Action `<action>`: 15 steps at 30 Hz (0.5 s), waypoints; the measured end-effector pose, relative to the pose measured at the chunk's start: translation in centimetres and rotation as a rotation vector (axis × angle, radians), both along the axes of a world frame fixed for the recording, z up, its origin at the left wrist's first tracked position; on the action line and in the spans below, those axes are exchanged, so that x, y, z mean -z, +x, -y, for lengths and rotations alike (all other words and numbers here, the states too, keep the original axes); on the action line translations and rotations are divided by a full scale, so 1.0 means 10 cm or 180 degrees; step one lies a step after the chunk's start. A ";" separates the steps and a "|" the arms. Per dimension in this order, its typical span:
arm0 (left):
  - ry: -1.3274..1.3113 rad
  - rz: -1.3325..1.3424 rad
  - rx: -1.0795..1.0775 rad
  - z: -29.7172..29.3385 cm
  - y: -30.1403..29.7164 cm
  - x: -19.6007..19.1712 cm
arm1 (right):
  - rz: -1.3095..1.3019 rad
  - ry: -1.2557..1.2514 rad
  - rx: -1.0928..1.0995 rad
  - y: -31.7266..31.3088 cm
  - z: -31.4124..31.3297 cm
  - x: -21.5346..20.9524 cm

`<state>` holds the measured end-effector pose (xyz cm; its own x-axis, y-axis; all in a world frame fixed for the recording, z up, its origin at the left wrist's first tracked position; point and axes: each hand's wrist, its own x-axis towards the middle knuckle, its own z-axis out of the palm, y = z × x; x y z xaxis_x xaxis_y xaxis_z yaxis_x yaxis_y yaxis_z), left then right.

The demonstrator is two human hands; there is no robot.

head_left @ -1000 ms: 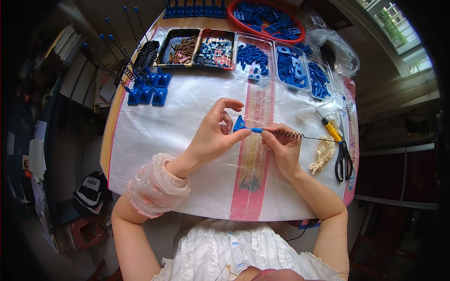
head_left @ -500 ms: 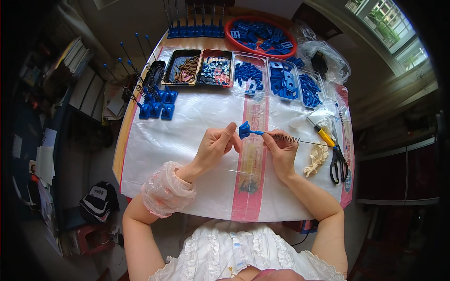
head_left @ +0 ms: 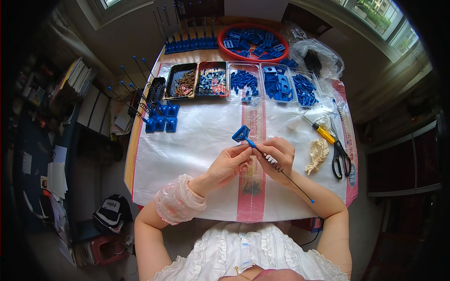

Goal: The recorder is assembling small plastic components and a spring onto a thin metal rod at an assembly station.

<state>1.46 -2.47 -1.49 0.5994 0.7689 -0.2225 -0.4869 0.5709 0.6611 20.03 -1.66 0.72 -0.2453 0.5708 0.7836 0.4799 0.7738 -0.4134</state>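
Note:
Over the middle of the table I hold a spring rod with a blue plastic base (head_left: 241, 134). Its dark coil (head_left: 273, 162) runs into a thin straight wire with a small blue tip (head_left: 312, 201), slanting toward me over my right forearm. My right hand (head_left: 278, 154) is closed around the joint between the blue stem and the coil. Against the stem, just under the base, the fingertips of my left hand (head_left: 229, 163) are pinched together. The base points away from me and tilts left.
Blue-based spring rods stand at the left (head_left: 160, 122) and far back (head_left: 192, 44). Trays of screws (head_left: 184, 83), nuts (head_left: 212, 80) and blue parts (head_left: 280, 84) line the back, before a red basin (head_left: 222, 47). A yellow-handled screwdriver (head_left: 325, 135), scissors (head_left: 338, 161) and crumpled finger cots (head_left: 318, 154) lie right.
The spring rod has swung from nearly level to slanting, its wire end now toward me. My left hand has moved right and nearer me, and its fingers have come onto the stem.

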 end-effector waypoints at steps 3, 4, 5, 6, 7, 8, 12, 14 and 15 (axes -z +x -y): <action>-0.0250 0.0106 -0.0055 -0.01 -0.03 0.01 | 0.0283 -0.0003 0.0025 -0.02 0.00 -0.01; -0.0335 0.0137 -0.0075 -0.03 -0.04 0.00 | 0.0391 -0.0004 0.0017 -0.02 0.00 -0.01; -0.0352 0.0119 -0.0147 -0.04 -0.04 -0.02 | 0.0473 -0.0053 -0.0008 -0.03 0.00 -0.01; -0.0366 0.0093 -0.0226 -0.06 -0.04 -0.05 | 0.0546 -0.0097 -0.0041 -0.04 0.01 -0.02; -0.0379 0.0068 -0.0305 -0.08 -0.05 -0.07 | 0.0620 -0.0141 -0.0071 -0.05 0.01 -0.03; -0.0332 0.0076 -0.0349 -0.11 -0.06 -0.08 | 0.0750 -0.0172 -0.0011 -0.06 0.00 -0.04; -0.0050 -0.0266 -0.0512 -0.18 -0.12 -0.13 | 0.0934 -0.0043 0.0220 0.01 -0.07 -0.15; 0.0273 -0.0568 -0.0463 -0.19 -0.16 -0.14 | 0.0749 0.0065 0.0353 0.11 -0.12 -0.29; 0.0378 -0.0638 -0.0455 -0.18 -0.16 -0.14 | 0.0597 0.0076 0.0433 0.16 -0.13 -0.39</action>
<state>-0.13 -0.62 -0.10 0.4360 0.8704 -0.2289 -0.4096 0.4184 0.8107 21.64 -0.31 4.62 -0.3101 0.5904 0.7452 0.6472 0.7052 -0.2894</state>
